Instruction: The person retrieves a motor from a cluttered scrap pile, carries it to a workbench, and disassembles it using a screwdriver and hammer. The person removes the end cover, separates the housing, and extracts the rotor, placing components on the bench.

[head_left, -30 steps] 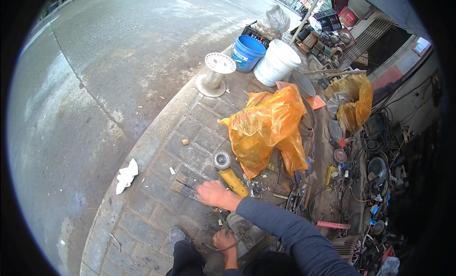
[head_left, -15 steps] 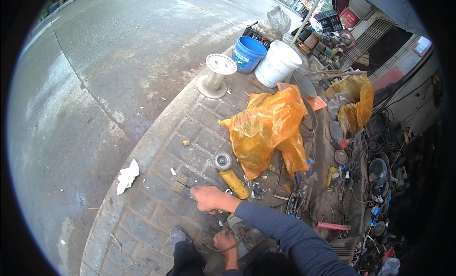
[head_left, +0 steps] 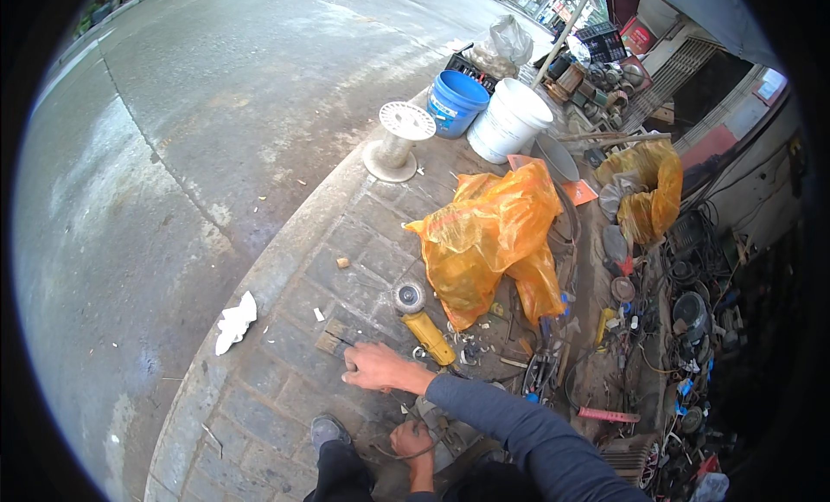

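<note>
curling over the paving, right hand (head_left: pixel 373 366): just below and left of the frame's middle, back upward, fingers bent inward, so the hand is fairly narrow; whether it grips anything cannot be told.
flat brown piece (head_left: pixel 332 338): on the bricks, up and left of the right hand, just beside its fingers; a thin dark strip (head_left: pixel 342 338) lies across it toward the hand.
left hand (head_left: pixel 412 439): lower middle of the frame, below the right hand, fingers folded; it is against the near left side of the grey metal body, and what is inside the fingers is hidden.
grey metal body (head_left: pixel 456 436): lower middle of the frame, just right of the left hand, partly hidden under the right sleeve (head_left: pixel 519 420).
brown cord (head_left: pixel 391 455): a bent loop beside the left hand.
yellow power tool (head_left: pixel 428 336): middle of the frame, above the right hand and apart from it, its round grey head toward the top.
orange bag (head_left: pixel 493 243): a crumpled heap up and right of the yellow power tool.
spool (head_left: pixel 396 151): upright, upper middle, near the curb.
buckets: blue bucket (head_left: pixel 458 106) and white bucket (head_left: pixel 508 126) side by side, upper middle.
white crumpled scrap (head_left: pixel 235 323): on the curb, left of the frame's middle.
grey shoe (head_left: pixel 328 430): lower middle, left of the left hand.
pink bar (head_left: pixel 609 415): lower right, among loose parts.
</note>
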Action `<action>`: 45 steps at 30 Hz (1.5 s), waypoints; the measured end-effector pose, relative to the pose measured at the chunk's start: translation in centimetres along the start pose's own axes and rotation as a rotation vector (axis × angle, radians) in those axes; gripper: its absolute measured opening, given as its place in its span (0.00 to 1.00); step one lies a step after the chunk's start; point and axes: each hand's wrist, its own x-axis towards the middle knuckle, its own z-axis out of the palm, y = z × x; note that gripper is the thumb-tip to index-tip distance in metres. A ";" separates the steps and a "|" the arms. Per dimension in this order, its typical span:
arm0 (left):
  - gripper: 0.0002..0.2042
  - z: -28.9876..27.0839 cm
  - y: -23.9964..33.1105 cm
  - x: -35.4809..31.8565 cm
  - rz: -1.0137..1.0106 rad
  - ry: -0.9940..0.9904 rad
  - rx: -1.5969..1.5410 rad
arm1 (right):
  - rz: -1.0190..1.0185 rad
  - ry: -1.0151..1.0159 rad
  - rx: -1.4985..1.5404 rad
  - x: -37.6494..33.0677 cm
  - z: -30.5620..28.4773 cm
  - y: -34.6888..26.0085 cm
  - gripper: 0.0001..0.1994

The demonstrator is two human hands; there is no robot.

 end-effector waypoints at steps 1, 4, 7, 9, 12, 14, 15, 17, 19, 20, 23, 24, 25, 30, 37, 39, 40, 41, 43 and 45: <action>0.10 0.0 0.0 0.0 -0.003 0.000 0.002 | 0.079 -0.005 0.097 0.1 0.2 -0.1 0.17; 0.10 -0.1 0.1 0.1 -0.001 0.000 0.001 | 0.359 -0.104 0.555 0.4 0.4 -0.3 0.23; 0.10 -0.1 0.0 0.0 0.002 0.012 -0.003 | 0.357 -0.301 0.932 0.5 0.0 -0.2 0.23; 0.10 0.0 -0.2 0.0 0.020 0.015 -0.014 | 0.344 -0.316 0.962 0.3 -0.6 0.1 0.21; 0.09 0.1 -0.4 0.0 0.036 0.016 -0.021 | 0.353 -0.197 1.089 -0.2 -2.2 0.8 0.19; 0.08 0.3 -0.5 0.0 0.019 0.023 -0.043 | 0.345 -0.069 1.187 -0.8 -3.6 1.3 0.17; 0.08 0.4 -0.5 0.0 0.001 0.020 -0.053 | 0.359 -0.014 1.200 -1.1 -4.3 1.5 0.17; 0.07 0.6 -0.6 0.0 0.015 0.052 -0.052 | 0.312 0.115 1.209 -2.0 -6.0 1.9 0.16; 0.07 0.8 -0.8 0.0 0.016 0.058 -0.060 | 0.294 0.188 1.246 -3.3 -7.8 2.2 0.14; 0.07 0.8 -0.9 0.0 0.016 0.050 -0.064 | 0.272 0.225 1.283 -4.0 -8.6 2.3 0.13; 0.06 0.9 -1.2 0.0 0.018 0.032 -0.072 | 0.211 0.355 1.401 -7.0 -11.4 2.6 0.10; 0.06 0.8 -1.2 0.1 0.017 0.028 -0.074 | 0.200 0.407 1.438 -8.2 -12.3 2.7 0.09; 0.06 0.8 -1.1 0.2 0.013 0.041 -0.084 | 0.145 0.453 1.468 -9.6 -13.2 2.8 0.08; 0.08 -0.1 0.3 -0.4 0.018 0.131 -0.114 | 0.233 0.636 1.450 -18.4 -16.8 4.9 0.10; 0.10 -0.6 2.1 -4.6 0.210 0.177 0.118 | 0.719 0.453 0.701 -31.8 -12.5 11.9 0.12; 0.10 -1.0 2.2 -5.6 0.229 0.124 0.189 | 0.715 0.294 0.460 -35.4 -9.3 13.4 0.12; 0.10 -1.4 2.1 -6.2 0.262 0.120 0.225 | 0.702 0.218 0.341 -37.3 -7.6 13.7 0.13; 0.10 -1.7 2.1 -6.8 0.311 0.127 0.242 | 0.683 0.178 0.330 -39.0 -6.1 14.1 0.13; 0.10 -2.6 2.0 -8.1 0.360 0.111 0.266 | 0.683 0.064 0.283 -42.1 -3.2 14.4 0.13; 0.09 -3.3 1.7 -10.1 0.421 0.073 0.341 | 0.668 -0.008 0.360 -44.3 -1.1 14.8 0.14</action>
